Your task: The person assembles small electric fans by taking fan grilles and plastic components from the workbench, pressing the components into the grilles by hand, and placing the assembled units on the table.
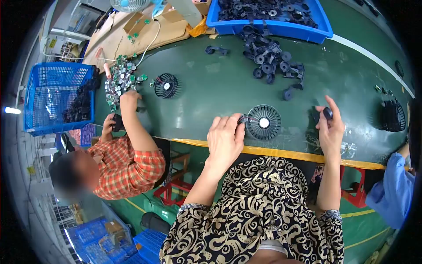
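Note:
On the green table, my left hand (225,137) has its fingers closed at the left edge of a round black fan grille (263,122) with a white centre. Small wired parts (246,119) show at its fingertips. To the right, my right hand (330,130) holds a small round black part (327,113) between thumb and fingers, above the table. A dark shape lies beside those fingers, too unclear to name. Above the grille is a pile of black plastic parts (267,57), with one loose part (288,93) below it.
A blue bin (325,33) of black parts stands at the back. At the left, a co-worker in a checked shirt (132,171) reaches to a pile of small motors (121,79) near another fan grille (166,86). Stacked grilles (392,115) and a blue sleeve (393,187) are at the right.

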Demonstrator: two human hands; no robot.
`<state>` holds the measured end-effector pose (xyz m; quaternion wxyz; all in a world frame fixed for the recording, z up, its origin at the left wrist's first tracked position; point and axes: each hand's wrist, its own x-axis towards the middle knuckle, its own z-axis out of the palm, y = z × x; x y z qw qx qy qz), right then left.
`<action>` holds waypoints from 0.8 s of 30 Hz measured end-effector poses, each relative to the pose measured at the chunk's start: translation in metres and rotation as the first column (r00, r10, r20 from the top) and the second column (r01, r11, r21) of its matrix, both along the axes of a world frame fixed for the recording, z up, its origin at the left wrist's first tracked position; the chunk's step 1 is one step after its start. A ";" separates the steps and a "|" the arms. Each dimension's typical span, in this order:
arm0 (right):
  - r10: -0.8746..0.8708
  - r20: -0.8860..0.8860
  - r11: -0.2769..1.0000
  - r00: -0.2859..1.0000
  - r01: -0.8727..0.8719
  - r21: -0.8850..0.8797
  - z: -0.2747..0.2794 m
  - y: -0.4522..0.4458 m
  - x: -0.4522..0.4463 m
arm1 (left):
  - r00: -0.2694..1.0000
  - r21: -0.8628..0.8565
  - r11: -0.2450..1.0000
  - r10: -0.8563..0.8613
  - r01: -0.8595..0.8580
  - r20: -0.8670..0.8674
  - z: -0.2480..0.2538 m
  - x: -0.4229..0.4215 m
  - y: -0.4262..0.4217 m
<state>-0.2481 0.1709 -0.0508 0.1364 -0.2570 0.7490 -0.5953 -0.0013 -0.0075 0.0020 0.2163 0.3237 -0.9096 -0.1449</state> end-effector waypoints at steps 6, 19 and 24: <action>-0.056 -0.711 0.905 0.701 0.336 0.260 -0.001 0.022 -0.020 | 1.000 0.050 0.998 -0.025 0.025 -0.005 0.008 0.000 -0.002; 0.200 -0.480 0.956 0.854 -0.064 0.286 0.050 0.018 0.022 | 0.995 0.111 0.990 -0.079 0.086 -0.060 0.006 -0.010 0.008; 0.316 -0.513 0.948 0.798 -0.291 0.131 0.042 -0.022 0.073 | 0.991 0.133 0.985 -0.100 0.112 -0.093 0.004 -0.013 0.011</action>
